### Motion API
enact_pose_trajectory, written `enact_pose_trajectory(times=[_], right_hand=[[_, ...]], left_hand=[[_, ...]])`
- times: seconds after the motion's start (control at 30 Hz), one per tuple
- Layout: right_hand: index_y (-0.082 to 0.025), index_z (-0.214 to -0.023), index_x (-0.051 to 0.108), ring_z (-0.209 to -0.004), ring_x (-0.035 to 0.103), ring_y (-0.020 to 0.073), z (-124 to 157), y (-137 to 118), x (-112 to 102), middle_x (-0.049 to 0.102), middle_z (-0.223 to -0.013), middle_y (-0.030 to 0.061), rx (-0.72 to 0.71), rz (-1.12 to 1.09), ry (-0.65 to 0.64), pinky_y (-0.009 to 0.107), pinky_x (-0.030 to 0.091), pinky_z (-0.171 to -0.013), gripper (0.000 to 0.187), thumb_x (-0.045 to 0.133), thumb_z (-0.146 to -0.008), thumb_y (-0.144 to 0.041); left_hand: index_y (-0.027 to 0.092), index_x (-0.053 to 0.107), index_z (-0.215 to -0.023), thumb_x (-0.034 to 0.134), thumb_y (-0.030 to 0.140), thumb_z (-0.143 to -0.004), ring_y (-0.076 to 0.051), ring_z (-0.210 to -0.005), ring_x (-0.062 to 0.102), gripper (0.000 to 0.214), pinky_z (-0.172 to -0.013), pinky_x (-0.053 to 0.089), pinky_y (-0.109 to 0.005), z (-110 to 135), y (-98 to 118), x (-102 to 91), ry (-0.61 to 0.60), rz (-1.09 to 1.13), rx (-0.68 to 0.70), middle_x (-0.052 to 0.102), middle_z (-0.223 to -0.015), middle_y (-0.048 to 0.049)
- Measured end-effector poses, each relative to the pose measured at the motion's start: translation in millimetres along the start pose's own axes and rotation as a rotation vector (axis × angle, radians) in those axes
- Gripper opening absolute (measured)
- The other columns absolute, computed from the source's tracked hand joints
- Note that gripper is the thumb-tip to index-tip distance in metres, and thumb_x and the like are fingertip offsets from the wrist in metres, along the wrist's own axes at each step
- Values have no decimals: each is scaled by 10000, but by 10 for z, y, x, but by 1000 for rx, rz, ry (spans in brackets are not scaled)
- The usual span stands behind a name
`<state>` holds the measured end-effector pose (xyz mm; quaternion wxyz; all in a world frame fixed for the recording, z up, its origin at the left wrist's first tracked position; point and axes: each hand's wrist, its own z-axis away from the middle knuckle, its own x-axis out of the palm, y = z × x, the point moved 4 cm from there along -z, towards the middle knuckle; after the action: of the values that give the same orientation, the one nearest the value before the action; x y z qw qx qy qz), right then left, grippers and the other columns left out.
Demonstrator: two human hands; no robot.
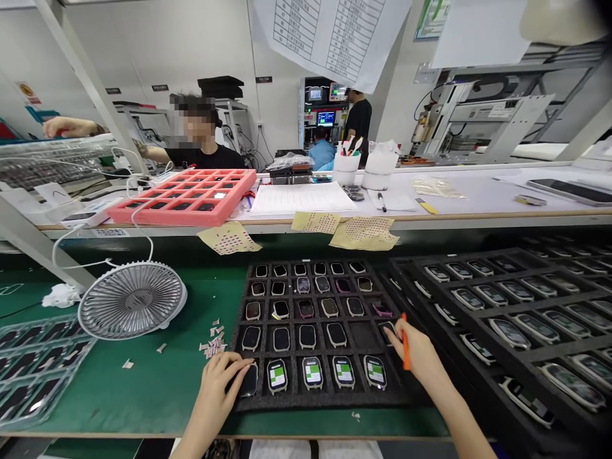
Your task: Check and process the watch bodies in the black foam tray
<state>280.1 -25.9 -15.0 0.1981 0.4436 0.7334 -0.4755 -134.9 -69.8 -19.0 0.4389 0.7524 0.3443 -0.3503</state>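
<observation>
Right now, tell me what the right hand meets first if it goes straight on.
The right hand points up and left into the black foam tray; first in line is the dark-screened smartwatch at its fingertips, though depth is hard to judge.

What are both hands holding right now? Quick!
Left hand: fingers resting over a dark smartwatch, can't tell if gripping.
Right hand: closed, holding an orange stick.
</observation>
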Motion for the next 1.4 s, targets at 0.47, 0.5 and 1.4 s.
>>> enact_pose_trajectory(times=[0.47,0.5,1.4], right_hand=[[-238,-736,375,-467,557,174,645,-1479,724,515,-615,23,-267,179,-2,263,392,-401,290,220,-979,-272],[-236,-733,377,-460,552,170,638,-1473,720,513,-615,23,-270,183,-6,262,390,-395,291,225,-979,-270],[-203,-1019,567,-389,486,108,156,-1267,757,485,-546,-53,214,-880,-695,203,284,-359,404,363,-907,-533]], left_hand=[[153,579,-1086,372,222,-944,-233,-782,565,260,-700,379,-361,-74,820,418,7,-478,91,644,-924,-79],[149,586,-1056,369,232,-945,-237,-762,560,257,-683,380,-359,-93,828,449,12,-487,64,637,-889,-81],[200,525,-1226,677,223,-697,-156,-743,570,552,-672,446,-263,-733,502,146,-624,807,-297,624,-835,-1]])
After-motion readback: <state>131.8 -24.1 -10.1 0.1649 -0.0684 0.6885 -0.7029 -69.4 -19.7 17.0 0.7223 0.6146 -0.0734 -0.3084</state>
